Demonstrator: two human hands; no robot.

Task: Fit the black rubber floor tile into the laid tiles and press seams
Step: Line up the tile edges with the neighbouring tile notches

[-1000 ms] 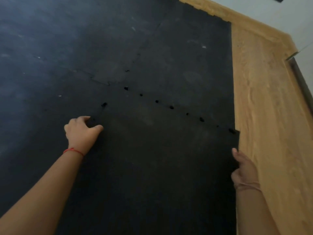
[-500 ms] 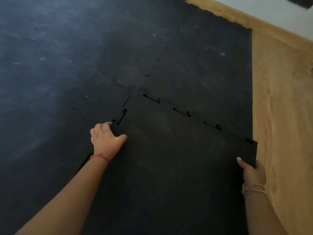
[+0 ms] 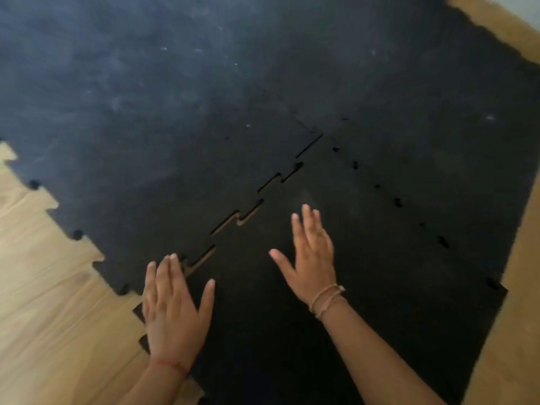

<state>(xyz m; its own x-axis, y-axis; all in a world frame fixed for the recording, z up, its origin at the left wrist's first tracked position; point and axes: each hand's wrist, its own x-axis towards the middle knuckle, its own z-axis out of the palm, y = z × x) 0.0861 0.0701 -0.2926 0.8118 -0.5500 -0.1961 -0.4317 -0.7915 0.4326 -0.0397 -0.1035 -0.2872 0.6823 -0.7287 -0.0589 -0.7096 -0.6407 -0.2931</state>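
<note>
Wooden floor (image 3: 43, 302) bare at left, beside the toothed edge of the laid tiles (image 3: 146, 127). Left hand (image 3: 175, 311) flat, fingers spread, grip empty, at the gapped seam (image 3: 251, 206). Black rubber tile (image 3: 380, 287) lies under both palms. Right hand (image 3: 312, 258) flat and empty, further right.

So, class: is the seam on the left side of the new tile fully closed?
No, open gaps show wood between the new tile and the laid tiles.
</note>
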